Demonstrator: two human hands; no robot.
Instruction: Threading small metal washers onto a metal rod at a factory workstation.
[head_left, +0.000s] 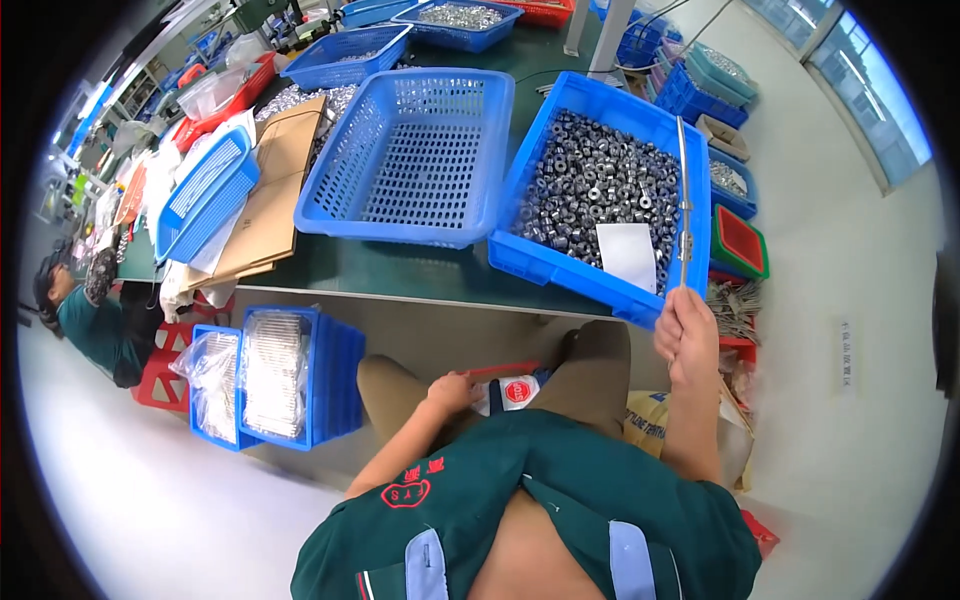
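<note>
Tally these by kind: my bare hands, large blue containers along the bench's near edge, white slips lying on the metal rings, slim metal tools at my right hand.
Bare hands: 2 (left hand, right hand)
Large blue containers: 2 (perforated basket, tub of metal rings)
White slip: 1
Slim metal tool: 1
Total: 6

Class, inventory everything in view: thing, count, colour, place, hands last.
Bench: one, green, centre
Large basket: one, blue, on bench
Tray: one, blue, bench right
Metal rings: many, dark, in tray
Paper: one, white, on rings
Rod: one, silvery, over tray
Cardboard: several, brown, bench left
Floor crates: two visible, blue, lower left
Other containers: many, mixed, background
Co-worker: one, in green, far left
Right hand: one, bare, on rod
Left hand: one, bare, lower centre
</note>
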